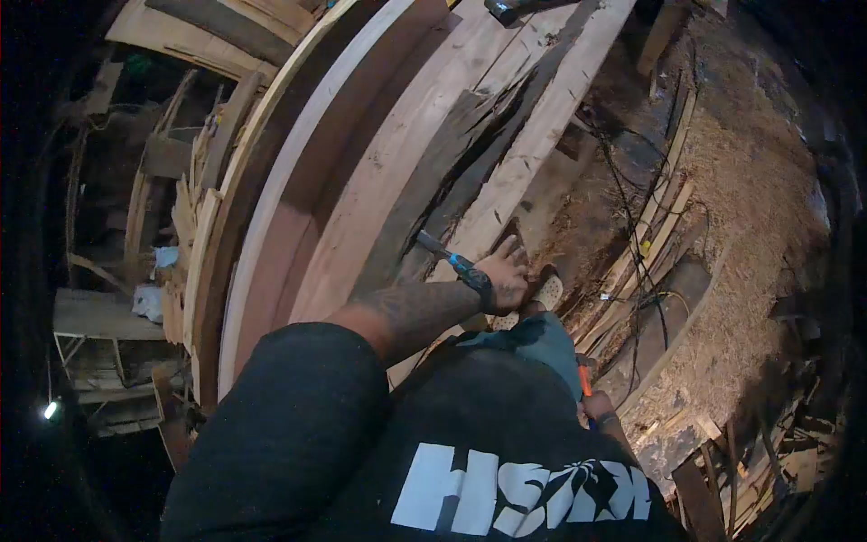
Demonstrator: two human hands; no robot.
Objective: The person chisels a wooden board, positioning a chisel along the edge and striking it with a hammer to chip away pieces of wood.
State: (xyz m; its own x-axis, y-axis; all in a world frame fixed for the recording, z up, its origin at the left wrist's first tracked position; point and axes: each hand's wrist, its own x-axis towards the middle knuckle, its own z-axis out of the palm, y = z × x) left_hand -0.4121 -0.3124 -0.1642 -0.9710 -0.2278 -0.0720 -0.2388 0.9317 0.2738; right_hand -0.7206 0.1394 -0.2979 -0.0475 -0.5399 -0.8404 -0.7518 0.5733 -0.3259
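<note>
My left hand (506, 275) rests near the edge of a pale timber plank (492, 203), fingers stretched out. Beside its wrist lies a chisel (440, 246) with a grey blade and a blue-and-black handle, partly hidden by the wrist. A dark band circles that wrist. Low by my right leg, my right hand (598, 406) is closed around an orange handle (585, 379). The tool's head is out of sight, so its kind does not show. Along the plank runs a dark, rough split (479, 154).
Long curved timbers (312, 154) stand at the left. Wood shavings (750, 226) cover the ground at right, where black cables (637, 262) cross loose strips. Scrap wood (768, 470) is piled at lower right. A dark tool (515, 9) sits at the top edge.
</note>
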